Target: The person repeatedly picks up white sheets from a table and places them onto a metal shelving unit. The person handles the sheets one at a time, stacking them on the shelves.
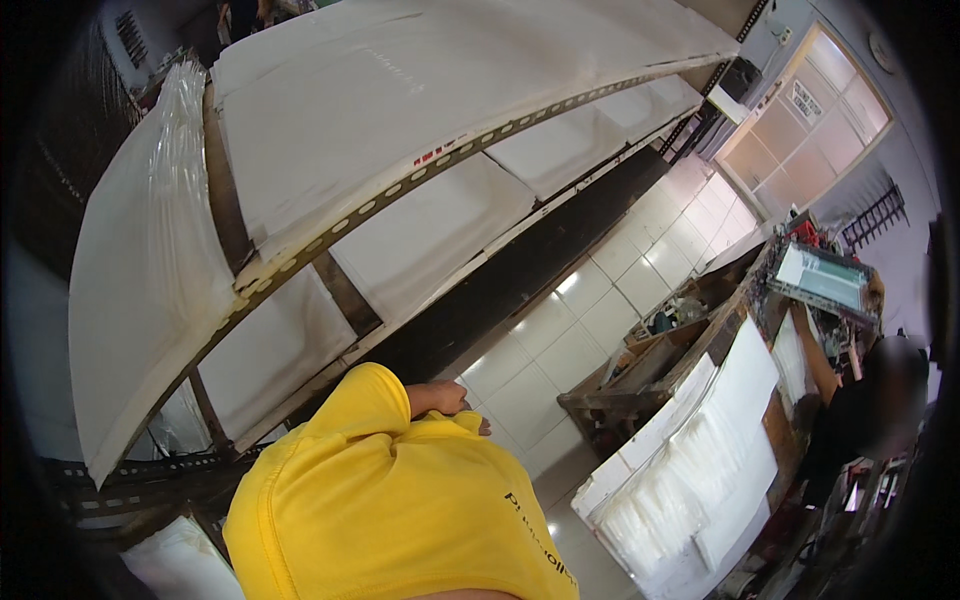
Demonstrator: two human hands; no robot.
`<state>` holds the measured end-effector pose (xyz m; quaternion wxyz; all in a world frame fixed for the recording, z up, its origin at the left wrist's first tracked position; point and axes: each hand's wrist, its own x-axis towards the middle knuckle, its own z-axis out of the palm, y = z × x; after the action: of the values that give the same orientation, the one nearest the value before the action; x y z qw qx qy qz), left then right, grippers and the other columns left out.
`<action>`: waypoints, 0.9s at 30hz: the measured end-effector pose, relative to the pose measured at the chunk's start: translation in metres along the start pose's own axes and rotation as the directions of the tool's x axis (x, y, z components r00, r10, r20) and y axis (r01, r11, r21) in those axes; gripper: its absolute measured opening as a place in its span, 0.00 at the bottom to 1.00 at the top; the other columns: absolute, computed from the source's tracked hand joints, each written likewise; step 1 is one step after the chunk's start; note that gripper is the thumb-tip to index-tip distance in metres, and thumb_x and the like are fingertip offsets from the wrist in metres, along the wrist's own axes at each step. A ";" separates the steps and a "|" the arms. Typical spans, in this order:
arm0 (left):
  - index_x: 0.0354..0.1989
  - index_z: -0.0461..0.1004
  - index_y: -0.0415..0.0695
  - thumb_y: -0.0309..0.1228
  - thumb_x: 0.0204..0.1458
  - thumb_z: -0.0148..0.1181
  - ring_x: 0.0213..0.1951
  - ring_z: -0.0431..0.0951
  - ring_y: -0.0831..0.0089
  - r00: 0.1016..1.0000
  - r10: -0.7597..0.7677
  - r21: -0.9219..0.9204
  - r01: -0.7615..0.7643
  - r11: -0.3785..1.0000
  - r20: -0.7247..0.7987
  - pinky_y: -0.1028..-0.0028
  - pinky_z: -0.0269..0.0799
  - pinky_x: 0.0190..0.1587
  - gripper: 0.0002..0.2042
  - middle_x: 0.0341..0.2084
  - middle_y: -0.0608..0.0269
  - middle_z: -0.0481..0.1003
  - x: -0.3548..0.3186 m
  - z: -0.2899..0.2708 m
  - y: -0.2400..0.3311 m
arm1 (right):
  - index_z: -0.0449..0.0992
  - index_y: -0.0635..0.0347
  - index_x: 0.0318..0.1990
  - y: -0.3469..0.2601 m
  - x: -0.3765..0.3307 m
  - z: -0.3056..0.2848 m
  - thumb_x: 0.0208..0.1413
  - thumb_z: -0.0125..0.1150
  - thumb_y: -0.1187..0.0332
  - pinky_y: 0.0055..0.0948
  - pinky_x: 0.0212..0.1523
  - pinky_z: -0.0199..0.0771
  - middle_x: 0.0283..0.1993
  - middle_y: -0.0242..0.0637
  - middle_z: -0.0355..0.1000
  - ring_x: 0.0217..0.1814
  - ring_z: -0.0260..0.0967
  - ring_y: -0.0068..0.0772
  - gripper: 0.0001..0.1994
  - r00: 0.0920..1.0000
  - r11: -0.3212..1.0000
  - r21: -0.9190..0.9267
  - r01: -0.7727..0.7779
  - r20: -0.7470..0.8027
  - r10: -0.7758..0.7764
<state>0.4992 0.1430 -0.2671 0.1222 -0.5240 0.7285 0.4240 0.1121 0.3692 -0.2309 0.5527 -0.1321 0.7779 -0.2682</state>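
The yellow shirt (390,500) that I wear fills the lower middle of the head view. Out of its sleeve comes my left hand (440,397), with curled fingers closed at the bunched front hem. Just past that fold shows a small part of my right hand (485,427); the cloth hides the rest, so its fingers cannot be read. Beyond my left arm runs a long metal-edged rack (400,190), its top covered by large white sheets (420,90).
White sheets in clear plastic (150,220) hang over the rack's left end. To the right, a wooden workbench (770,430) bears a stack of white sheets (680,470). A person in dark clothes (850,440) stands behind it, one hand by a framed screen (825,277). Tiled floor (560,350) lies between; a door (810,120) is far right.
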 end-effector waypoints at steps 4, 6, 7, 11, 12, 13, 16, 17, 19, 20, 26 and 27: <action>0.41 0.78 0.41 0.37 0.56 0.53 0.45 0.79 0.47 0.994 0.082 -0.058 -0.086 0.995 -0.071 0.54 0.73 0.47 0.14 0.39 0.44 0.79 -0.024 0.003 0.013 | 0.68 0.60 0.32 0.047 -0.018 0.008 0.66 0.49 0.66 0.29 0.23 0.63 0.23 0.31 0.64 0.22 0.61 0.25 0.10 1.000 0.998 0.068 -0.013 -0.021 0.014; 0.41 0.77 0.40 0.37 0.56 0.54 0.43 0.79 0.46 0.981 0.089 -0.195 -0.122 0.973 -0.170 0.55 0.73 0.45 0.14 0.37 0.44 0.79 -0.050 -0.014 0.042 | 0.68 0.60 0.32 0.069 -0.028 0.011 0.66 0.49 0.66 0.29 0.23 0.63 0.22 0.31 0.64 0.22 0.61 0.25 0.10 0.999 0.996 0.085 -0.021 -0.026 0.023; 0.41 0.77 0.40 0.37 0.57 0.54 0.41 0.79 0.47 0.954 0.142 -0.206 -0.200 0.958 -0.266 0.56 0.73 0.45 0.13 0.36 0.44 0.79 -0.056 -0.020 0.055 | 0.68 0.60 0.32 0.081 -0.033 0.012 0.66 0.49 0.66 0.29 0.23 0.63 0.22 0.31 0.64 0.22 0.61 0.25 0.10 0.999 0.995 0.098 -0.026 -0.031 0.029; 0.44 0.75 0.40 0.34 0.55 0.59 0.42 0.77 0.51 0.737 0.313 -0.029 -0.411 0.911 -0.599 0.57 0.73 0.46 0.12 0.40 0.49 0.75 -0.095 -0.075 0.101 | 0.68 0.60 0.32 0.131 -0.058 0.022 0.66 0.49 0.66 0.29 0.23 0.63 0.22 0.31 0.63 0.21 0.60 0.25 0.10 0.996 0.984 0.162 -0.067 -0.054 0.077; 0.45 0.74 0.40 0.34 0.54 0.60 0.44 0.76 0.51 0.640 0.392 0.118 -0.427 0.897 -0.661 0.57 0.72 0.47 0.13 0.41 0.50 0.74 -0.100 -0.091 0.106 | 0.68 0.60 0.32 0.145 -0.064 0.024 0.66 0.49 0.66 0.29 0.23 0.62 0.22 0.31 0.63 0.21 0.60 0.25 0.10 0.994 0.982 0.172 -0.075 -0.065 0.087; 0.46 0.74 0.40 0.33 0.53 0.61 0.46 0.74 0.51 0.607 0.405 0.186 -0.392 0.901 -0.684 0.57 0.72 0.48 0.14 0.43 0.50 0.74 -0.106 -0.110 0.110 | 0.67 0.60 0.32 0.158 -0.069 0.026 0.66 0.49 0.66 0.29 0.23 0.62 0.22 0.31 0.63 0.21 0.60 0.25 0.10 0.993 0.981 0.178 -0.078 -0.076 0.093; 0.47 0.73 0.40 0.31 0.50 0.63 0.50 0.72 0.49 0.482 0.410 0.302 -0.288 0.909 -0.774 0.56 0.69 0.52 0.16 0.45 0.50 0.73 -0.122 -0.160 0.105 | 0.67 0.60 0.32 0.194 -0.082 0.035 0.66 0.49 0.66 0.29 0.22 0.62 0.22 0.30 0.63 0.21 0.59 0.25 0.10 0.990 0.976 0.199 -0.084 -0.095 0.105; 0.48 0.73 0.40 0.30 0.50 0.63 0.52 0.71 0.50 0.469 0.387 0.310 -0.234 0.921 -0.794 0.56 0.68 0.53 0.17 0.47 0.50 0.72 -0.123 -0.170 0.097 | 0.67 0.60 0.32 0.202 -0.086 0.038 0.66 0.49 0.66 0.29 0.22 0.62 0.22 0.30 0.63 0.21 0.59 0.25 0.11 0.990 0.975 0.206 -0.082 -0.098 0.104; 0.51 0.72 0.40 0.30 0.49 0.64 0.55 0.69 0.50 0.470 0.342 0.329 -0.113 0.938 -0.814 0.56 0.67 0.56 0.20 0.50 0.50 0.70 -0.127 -0.185 0.080 | 0.67 0.60 0.32 0.218 -0.093 0.044 0.66 0.49 0.66 0.29 0.22 0.62 0.22 0.30 0.63 0.21 0.59 0.25 0.11 0.990 0.973 0.219 -0.071 -0.103 0.096; 0.53 0.71 0.41 0.30 0.49 0.64 0.56 0.68 0.51 0.483 0.317 0.338 -0.046 0.940 -0.816 0.56 0.66 0.57 0.22 0.52 0.50 0.69 -0.127 -0.190 0.068 | 0.67 0.60 0.32 0.226 -0.095 0.047 0.66 0.49 0.65 0.29 0.22 0.62 0.22 0.30 0.63 0.21 0.59 0.25 0.11 0.990 0.972 0.225 -0.061 -0.108 0.087; 0.59 0.67 0.39 0.33 0.54 0.60 0.59 0.66 0.52 0.505 0.278 0.420 0.190 0.887 -0.817 0.55 0.64 0.59 0.24 0.55 0.50 0.68 -0.121 -0.196 0.008 | 0.66 0.59 0.31 0.249 -0.089 0.063 0.66 0.50 0.65 0.29 0.22 0.61 0.22 0.30 0.62 0.21 0.58 0.25 0.11 0.985 0.960 0.248 0.132 -0.145 -0.098; 0.59 0.67 0.39 0.33 0.54 0.60 0.59 0.66 0.53 0.550 0.239 0.403 0.199 0.893 -0.800 0.55 0.64 0.59 0.24 0.55 0.51 0.68 -0.123 -0.198 0.005 | 0.66 0.59 0.31 0.248 -0.087 0.066 0.66 0.50 0.65 0.29 0.22 0.61 0.22 0.30 0.62 0.21 0.58 0.25 0.11 0.981 0.955 0.250 0.157 -0.150 -0.122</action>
<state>0.5996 0.0772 -0.0673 -0.1258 -0.6095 0.7809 -0.0548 0.2269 0.5987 -0.3184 0.4918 -0.0948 0.7596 -0.4148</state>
